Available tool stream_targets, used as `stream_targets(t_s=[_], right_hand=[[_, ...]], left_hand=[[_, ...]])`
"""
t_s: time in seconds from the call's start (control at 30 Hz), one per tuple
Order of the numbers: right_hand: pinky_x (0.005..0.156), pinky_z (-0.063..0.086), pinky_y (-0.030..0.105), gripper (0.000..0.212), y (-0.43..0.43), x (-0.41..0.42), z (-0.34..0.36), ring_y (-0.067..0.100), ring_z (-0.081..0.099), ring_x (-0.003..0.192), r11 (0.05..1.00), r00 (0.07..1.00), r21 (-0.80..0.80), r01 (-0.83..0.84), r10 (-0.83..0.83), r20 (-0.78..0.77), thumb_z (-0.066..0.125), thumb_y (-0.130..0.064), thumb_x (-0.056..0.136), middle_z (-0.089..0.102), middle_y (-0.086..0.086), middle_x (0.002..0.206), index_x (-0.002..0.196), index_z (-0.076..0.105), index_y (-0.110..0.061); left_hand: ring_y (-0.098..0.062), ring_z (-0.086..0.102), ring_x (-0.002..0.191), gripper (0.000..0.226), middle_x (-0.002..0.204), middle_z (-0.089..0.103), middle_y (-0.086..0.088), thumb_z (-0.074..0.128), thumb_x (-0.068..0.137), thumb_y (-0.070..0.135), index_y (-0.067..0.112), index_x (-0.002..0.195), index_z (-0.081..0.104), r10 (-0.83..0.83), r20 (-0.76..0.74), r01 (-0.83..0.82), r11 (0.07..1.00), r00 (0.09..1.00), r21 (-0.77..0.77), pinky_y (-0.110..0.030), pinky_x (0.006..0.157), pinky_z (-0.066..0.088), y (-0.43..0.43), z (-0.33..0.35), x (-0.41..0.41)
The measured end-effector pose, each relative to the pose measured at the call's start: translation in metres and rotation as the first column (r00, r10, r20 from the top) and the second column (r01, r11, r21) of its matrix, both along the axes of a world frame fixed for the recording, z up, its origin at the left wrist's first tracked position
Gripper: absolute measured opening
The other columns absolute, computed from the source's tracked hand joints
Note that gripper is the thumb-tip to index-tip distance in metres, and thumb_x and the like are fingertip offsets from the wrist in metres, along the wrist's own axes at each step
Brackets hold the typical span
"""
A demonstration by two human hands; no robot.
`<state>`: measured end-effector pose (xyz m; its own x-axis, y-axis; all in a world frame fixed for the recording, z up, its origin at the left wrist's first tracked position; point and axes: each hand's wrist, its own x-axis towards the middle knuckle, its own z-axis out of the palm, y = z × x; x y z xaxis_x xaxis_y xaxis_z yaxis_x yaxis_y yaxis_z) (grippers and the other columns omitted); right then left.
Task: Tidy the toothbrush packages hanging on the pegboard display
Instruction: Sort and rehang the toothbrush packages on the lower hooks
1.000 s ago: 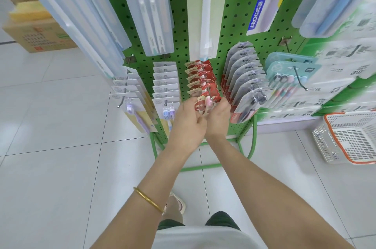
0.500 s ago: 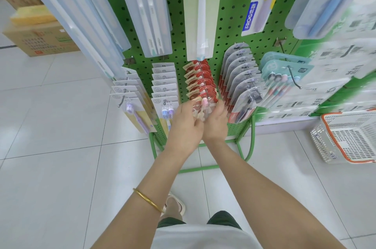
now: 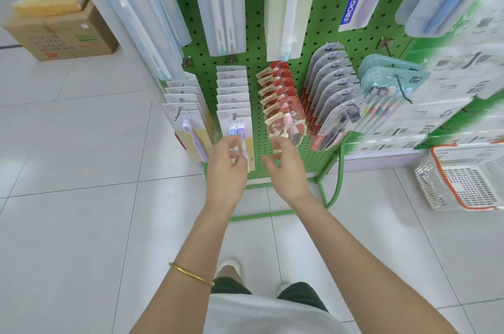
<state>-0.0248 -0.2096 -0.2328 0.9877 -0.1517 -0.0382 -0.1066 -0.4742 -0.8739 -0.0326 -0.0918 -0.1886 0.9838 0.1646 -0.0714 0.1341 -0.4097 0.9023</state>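
Note:
A green pegboard (image 3: 253, 20) carries rows of hanging toothbrush packages. In the lower middle hangs a row of red packages (image 3: 281, 100), the front one (image 3: 286, 129) holding a pink brush. To its left hangs a white row (image 3: 233, 93) fronted by a package with two purple-headed brushes (image 3: 236, 131). My left hand (image 3: 227, 163) is below that white row with fingers apart, holding nothing. My right hand (image 3: 285, 164) is just below the front red package, fingers spread and empty.
Grey packages (image 3: 331, 88) and teal packages (image 3: 390, 80) hang right of the red row, another white row (image 3: 185, 104) at far left. Long packs hang above. A white and orange basket (image 3: 463, 178) sits on the floor at right, cardboard boxes (image 3: 60, 30) at back left.
Both hands let go of the front red package and moved down and apart. The left hand has shifted toward the white row. The package now hangs free on its peg.

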Motion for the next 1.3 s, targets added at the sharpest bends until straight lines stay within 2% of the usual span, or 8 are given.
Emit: stream_targets(t_s=[0.2, 0.4, 0.5, 0.77, 0.97, 1.1, 1.17, 1.3], right_hand=[[0.096, 0.038, 0.025, 0.036, 0.028, 0.032, 0.042, 0.018, 0.05, 0.112, 0.994, 0.989, 0.085, 0.068, -0.079, 0.128, 0.051, -0.01, 0.095, 0.052, 0.008, 0.126, 0.131, 0.047, -0.004], [0.078, 0.039, 0.018, 0.016, 0.043, 0.047, 0.046, 0.011, 0.05, 0.089, 0.988, 0.972, 0.094, 0.124, -0.14, 0.191, 0.049, -0.004, 0.095, 0.05, -0.012, 0.091, 0.109, 0.053, -0.008], [0.071, 0.038, 0.013, 0.008, 0.046, 0.048, 0.046, 0.01, 0.048, 0.082, 0.983, 0.956, 0.084, 0.164, -0.179, 0.23, 0.051, -0.007, 0.095, 0.049, -0.009, 0.087, 0.097, 0.048, -0.015], [0.067, 0.037, 0.01, 0.009, 0.045, 0.048, 0.045, 0.003, 0.046, 0.073, 0.986, 0.96, 0.095, 0.137, -0.156, 0.231, 0.051, -0.006, 0.095, 0.049, -0.014, 0.079, 0.089, 0.056, -0.01], [0.07, 0.037, 0.011, 0.013, 0.045, 0.038, 0.05, 0.003, 0.045, 0.074, 0.971, 0.952, 0.187, 0.151, -0.194, 0.238, 0.049, -0.005, 0.095, 0.051, -0.007, 0.08, 0.085, 0.054, -0.01], [0.073, 0.039, 0.018, 0.013, 0.048, 0.04, 0.049, 0.004, 0.046, 0.076, 0.941, 0.944, 0.272, 0.2, -0.259, 0.205, 0.048, -0.005, 0.096, 0.052, -0.007, 0.082, 0.085, 0.054, -0.01], [0.072, 0.038, 0.018, 0.013, 0.049, 0.04, 0.05, 0.005, 0.045, 0.075, 0.929, 0.942, 0.304, 0.211, -0.277, 0.191, 0.048, -0.005, 0.095, 0.052, -0.005, 0.082, 0.084, 0.054, -0.009], [0.072, 0.04, 0.018, 0.016, 0.046, 0.029, 0.051, 0.006, 0.046, 0.074, 0.913, 0.946, 0.342, 0.224, -0.288, 0.148, 0.049, -0.007, 0.095, 0.052, -0.006, 0.08, 0.081, 0.054, -0.012]], left_hand=[[0.005, 0.051, 0.084, 0.04, 0.128, 0.05, 0.0, 0.043, 0.09, -0.001, 0.011, 0.128, 0.05, -0.05, -0.05, 0.049, 0.999, 0.998, -0.019, 0.002, 0.067, 0.037, 0.03, 0.004, 0.013], [-0.008, 0.052, 0.092, 0.038, 0.128, 0.048, -0.002, 0.043, 0.092, 0.002, 0.009, 0.13, 0.047, -0.118, -0.081, 0.115, 0.993, 0.99, -0.036, -0.021, 0.086, 0.04, 0.043, 0.007, 0.027], [0.002, 0.05, 0.085, 0.037, 0.126, 0.048, -0.001, 0.044, 0.093, 0.003, 0.01, 0.129, 0.047, -0.158, -0.085, 0.155, 0.987, 0.984, -0.037, -0.02, 0.084, 0.039, 0.05, 0.004, 0.029], [0.003, 0.049, 0.084, 0.038, 0.127, 0.047, -0.002, 0.043, 0.092, 0.001, 0.009, 0.129, 0.047, -0.223, -0.066, 0.22, 0.974, 0.973, -0.046, -0.022, 0.085, 0.04, 0.063, 0.001, 0.031], [0.004, 0.051, 0.087, 0.032, 0.122, 0.049, 0.002, 0.043, 0.096, 0.008, 0.01, 0.127, 0.048, -0.244, -0.047, 0.242, 0.969, 0.969, -0.058, -0.008, 0.077, 0.039, 0.066, 0.002, 0.03], [-0.024, 0.054, 0.1, 0.027, 0.11, 0.056, -0.011, 0.038, 0.1, 0.024, 0.006, 0.113, 0.054, -0.243, -0.031, 0.239, 0.967, 0.97, -0.092, -0.039, 0.093, 0.045, 0.065, -0.002, 0.025], [-0.024, 0.053, 0.095, 0.027, 0.099, 0.056, -0.01, 0.036, 0.101, 0.025, 0.007, 0.105, 0.055, -0.25, -0.018, 0.247, 0.965, 0.968, -0.093, -0.034, 0.086, 0.043, 0.064, -0.002, 0.019], [-0.009, 0.053, 0.098, 0.031, 0.105, 0.056, 0.004, 0.036, 0.101, 0.034, 0.013, 0.115, 0.053, -0.27, -0.048, 0.263, 0.957, 0.962, -0.122, -0.022, 0.086, 0.039, 0.059, -0.002, 0.003]])
